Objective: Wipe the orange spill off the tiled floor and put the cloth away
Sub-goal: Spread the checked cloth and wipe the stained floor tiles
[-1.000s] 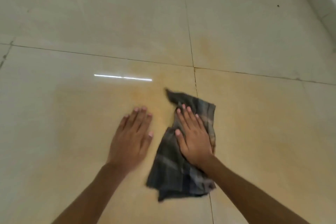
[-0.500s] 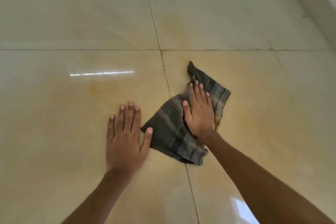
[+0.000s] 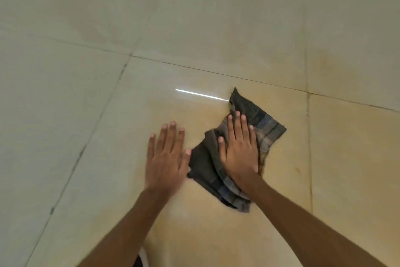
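Note:
A dark grey checked cloth lies crumpled on the glossy beige tiled floor. My right hand presses flat on the middle of the cloth with straight fingers. Beside it on the left, my left hand rests flat on the bare tile, its thumb tip touching the cloth's left edge. A faint orange film tints the tiles around and below the cloth, and a paler orange patch shows on the tile at the upper right.
Dark grout lines cross the floor diagonally on the left and run behind the cloth. A bright strip of reflected light lies just left of the cloth's top corner. Open floor stretches on all sides.
The view has swung, so the grout lines now sit elsewhere in frame. My right hand has slid the cloth across the tile, and the cloth is more bunched. My left hand stays flat beside it.

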